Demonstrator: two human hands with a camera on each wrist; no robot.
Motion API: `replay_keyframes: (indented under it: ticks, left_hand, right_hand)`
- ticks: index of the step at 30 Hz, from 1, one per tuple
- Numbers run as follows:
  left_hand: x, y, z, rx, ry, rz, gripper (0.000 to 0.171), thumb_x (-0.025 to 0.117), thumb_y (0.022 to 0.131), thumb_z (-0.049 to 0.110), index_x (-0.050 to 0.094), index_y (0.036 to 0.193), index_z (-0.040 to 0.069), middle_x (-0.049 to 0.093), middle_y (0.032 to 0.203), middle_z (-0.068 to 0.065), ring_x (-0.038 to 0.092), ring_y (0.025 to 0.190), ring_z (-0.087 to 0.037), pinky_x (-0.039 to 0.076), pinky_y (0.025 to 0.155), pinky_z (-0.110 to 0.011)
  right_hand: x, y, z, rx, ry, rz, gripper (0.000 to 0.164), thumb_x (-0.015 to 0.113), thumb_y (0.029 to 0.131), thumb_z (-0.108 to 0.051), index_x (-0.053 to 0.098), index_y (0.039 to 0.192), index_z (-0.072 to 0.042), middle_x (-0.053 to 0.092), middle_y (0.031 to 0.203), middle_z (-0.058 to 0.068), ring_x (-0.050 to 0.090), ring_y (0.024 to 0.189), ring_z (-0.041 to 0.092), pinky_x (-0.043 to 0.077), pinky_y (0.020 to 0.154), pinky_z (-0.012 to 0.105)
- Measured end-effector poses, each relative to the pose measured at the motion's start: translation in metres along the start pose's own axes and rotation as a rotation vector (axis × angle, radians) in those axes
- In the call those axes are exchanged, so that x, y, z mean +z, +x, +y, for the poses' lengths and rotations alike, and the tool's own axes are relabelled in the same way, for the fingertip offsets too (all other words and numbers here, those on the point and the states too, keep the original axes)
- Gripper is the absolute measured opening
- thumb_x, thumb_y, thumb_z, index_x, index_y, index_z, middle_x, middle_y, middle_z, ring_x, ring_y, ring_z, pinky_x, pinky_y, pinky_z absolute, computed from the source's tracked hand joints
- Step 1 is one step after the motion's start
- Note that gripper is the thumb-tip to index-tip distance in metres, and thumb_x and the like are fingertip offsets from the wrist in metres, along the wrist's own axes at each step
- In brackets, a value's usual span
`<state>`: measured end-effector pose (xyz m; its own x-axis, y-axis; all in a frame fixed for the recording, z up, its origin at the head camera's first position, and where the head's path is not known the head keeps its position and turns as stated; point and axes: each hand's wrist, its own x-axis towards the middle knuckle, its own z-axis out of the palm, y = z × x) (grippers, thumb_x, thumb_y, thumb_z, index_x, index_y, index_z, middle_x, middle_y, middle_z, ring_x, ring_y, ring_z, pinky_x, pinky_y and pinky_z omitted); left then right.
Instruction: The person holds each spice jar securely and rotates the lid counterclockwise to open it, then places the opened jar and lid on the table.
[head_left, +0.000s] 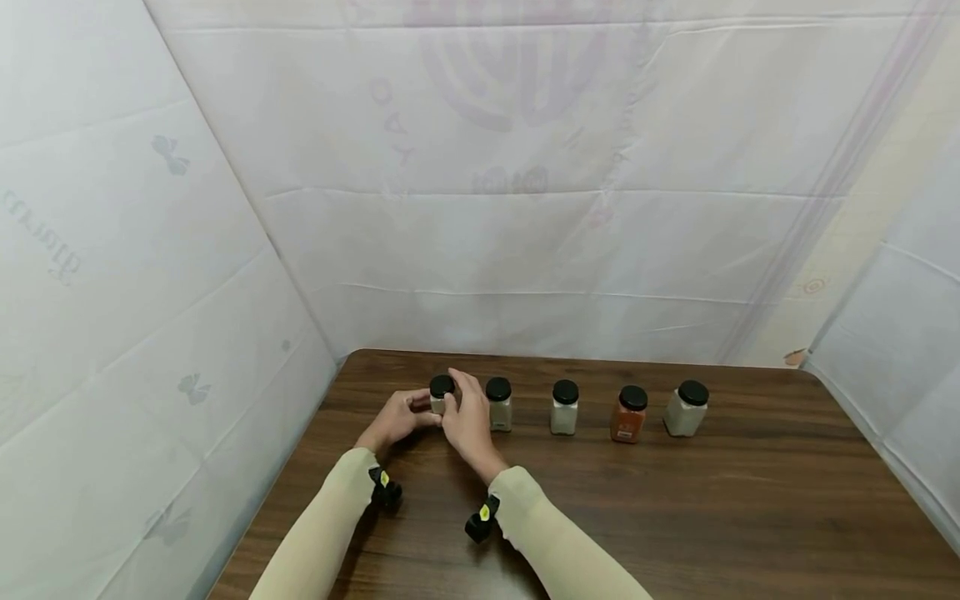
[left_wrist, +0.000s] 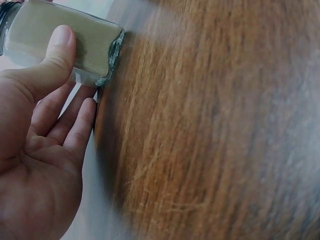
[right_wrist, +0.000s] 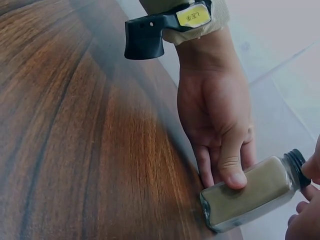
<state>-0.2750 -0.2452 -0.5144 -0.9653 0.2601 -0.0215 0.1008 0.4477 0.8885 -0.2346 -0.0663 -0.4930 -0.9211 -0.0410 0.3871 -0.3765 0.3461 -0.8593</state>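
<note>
A square glass jar [head_left: 438, 405] of greenish-beige powder stands at the left of the row, close to the table's back left. My left hand [head_left: 399, 419] grips its lower body, with the thumb [left_wrist: 61, 47] across the near face and the fingers behind. The jar's base [left_wrist: 112, 60] is at the table surface. From the right side, my right hand [head_left: 470, 423] reaches round the top. In the right wrist view, its fingers [right_wrist: 312, 167] pinch the black lid [right_wrist: 297, 169], which sits on the jar's neck. Part of the right hand is outside that view.
Right of the hands stand several more black-lidded jars: two with pale powder [head_left: 500, 415] [head_left: 564, 418], one with orange-red powder [head_left: 627, 423], and a whitish one [head_left: 684, 415] at the right end. The brown wooden table [head_left: 720, 508] meets white cloth walls [head_left: 510, 250] behind and beside.
</note>
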Motion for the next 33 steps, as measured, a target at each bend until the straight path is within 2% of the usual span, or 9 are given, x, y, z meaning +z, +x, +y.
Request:
replay_keyframes:
  ticks: [6,12,18,23,33]
  left_hand:
    - [-0.0002,-0.0005,0.0005,0.003,0.006,-0.002,0.052,0.081,0.090,0.017,0.065,0.139,0.005,0.064,0.138,-0.015,0.059,0.130,-0.034,0.046,0.107,-0.051]
    - [0.0002,0.0002,-0.0027,0.031,-0.002,-0.012,0.051,0.080,0.090,0.013,0.065,0.138,0.004,0.066,0.135,-0.015,0.061,0.128,-0.033,0.047,0.107,-0.051]
    - [0.0006,0.0004,-0.0016,0.026,0.013,-0.004,0.054,0.080,0.091,0.012,0.062,0.140,0.001,0.064,0.137,-0.016,0.059,0.129,-0.035,0.047,0.107,-0.050]
    - [0.0017,0.0005,-0.0014,0.035,0.027,-0.004,0.055,0.080,0.091,0.013,0.061,0.141,-0.001,0.063,0.138,-0.018,0.059,0.129,-0.036,0.047,0.107,-0.050]
    - [0.0016,-0.0017,-0.0008,0.009,0.021,0.009,0.053,0.080,0.090,0.011,0.063,0.140,0.004,0.065,0.137,-0.014,0.061,0.128,-0.033,0.048,0.106,-0.050]
  right_hand:
    - [0.0018,-0.0009,-0.0019,0.015,-0.014,0.037,0.047,0.067,0.102,-0.019,0.055,0.147,-0.010,0.055,0.141,0.012,0.056,0.126,0.031,0.050,0.100,0.049]
    - [0.0074,-0.0002,0.0029,0.000,-0.052,0.083,0.048,0.076,0.096,-0.017,0.060,0.140,-0.006,0.057,0.130,0.012,0.060,0.116,0.030,0.053,0.095,0.046]
    - [0.0073,0.0002,0.0033,-0.020,-0.080,0.096,0.045,0.076,0.095,-0.016,0.063,0.137,-0.005,0.059,0.128,0.012,0.062,0.111,0.029,0.054,0.091,0.045]
    - [0.0070,-0.0008,0.0036,-0.020,-0.095,0.086,0.044,0.073,0.097,-0.015,0.062,0.139,-0.007,0.059,0.132,0.012,0.062,0.112,0.029,0.054,0.091,0.045]
    - [0.0093,-0.0009,0.0039,-0.026,-0.091,0.067,0.044,0.068,0.099,-0.012,0.060,0.142,-0.006,0.058,0.137,0.013,0.058,0.123,0.032,0.052,0.098,0.048]
